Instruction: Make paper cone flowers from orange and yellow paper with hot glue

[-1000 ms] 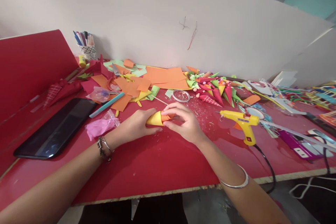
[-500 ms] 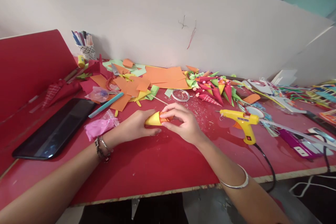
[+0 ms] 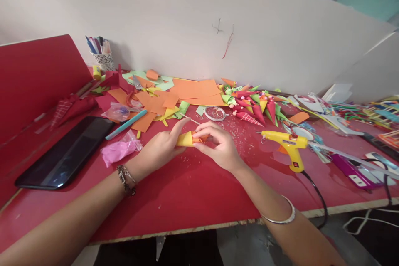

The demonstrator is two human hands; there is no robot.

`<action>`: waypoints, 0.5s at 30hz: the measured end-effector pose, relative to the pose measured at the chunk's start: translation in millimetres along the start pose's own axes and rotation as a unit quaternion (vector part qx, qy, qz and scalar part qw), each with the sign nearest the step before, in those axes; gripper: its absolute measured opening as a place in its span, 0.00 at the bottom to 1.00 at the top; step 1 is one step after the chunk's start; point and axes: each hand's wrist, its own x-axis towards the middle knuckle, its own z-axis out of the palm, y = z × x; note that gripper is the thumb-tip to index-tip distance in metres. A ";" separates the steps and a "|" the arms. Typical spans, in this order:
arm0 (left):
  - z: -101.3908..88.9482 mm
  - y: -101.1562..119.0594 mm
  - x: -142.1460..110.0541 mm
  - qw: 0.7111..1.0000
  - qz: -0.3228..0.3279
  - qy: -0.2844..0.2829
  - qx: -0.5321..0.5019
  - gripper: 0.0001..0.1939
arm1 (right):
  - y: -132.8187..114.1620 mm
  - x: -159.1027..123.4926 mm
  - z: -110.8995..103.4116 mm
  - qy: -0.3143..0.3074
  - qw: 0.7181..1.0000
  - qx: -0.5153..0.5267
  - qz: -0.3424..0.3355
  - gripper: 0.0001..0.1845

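Observation:
Between my two hands, above the red tabletop (image 3: 187, 195), is a small yellow paper cone (image 3: 186, 139) with an orange rolled paper piece (image 3: 200, 137) at its right end. My left hand (image 3: 163, 145) is wrapped round the yellow cone from the left, thumb raised above it. With fingertips and thumb, my right hand (image 3: 220, 145) pinches the orange paper where it meets the yellow. The cone's left end is hidden in my left hand. A thin stick (image 3: 190, 120) lies just behind my hands.
A yellow glue gun (image 3: 288, 143) with a black cord lies at right. Behind are orange paper sheets (image 3: 196, 91), a roll of tape (image 3: 215, 113) and a pile of small paper cones (image 3: 255, 106). At left are a dark phone (image 3: 65, 151) and a pink packet (image 3: 121, 148).
My left hand has turned, its thumb lifting from below the yellow cone to above it. The cone and my right hand have shifted slightly right.

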 end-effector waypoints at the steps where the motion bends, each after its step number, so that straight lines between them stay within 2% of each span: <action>1: -0.3 0.7 0.2 1.000 -0.001 0.006 0.010 0.31 | -0.1 -0.1 0.6 0.003 1.000 0.004 0.004 0.06; 7: -4.1 2.6 -0.6 0.999 0.011 0.010 0.047 0.30 | 1.7 -1.2 2.2 -0.014 0.999 0.024 0.021 0.05; 15: -3.4 2.6 0.1 0.999 0.008 0.025 0.045 0.32 | -2.6 -0.6 1.4 0.008 0.998 -0.043 -0.045 0.05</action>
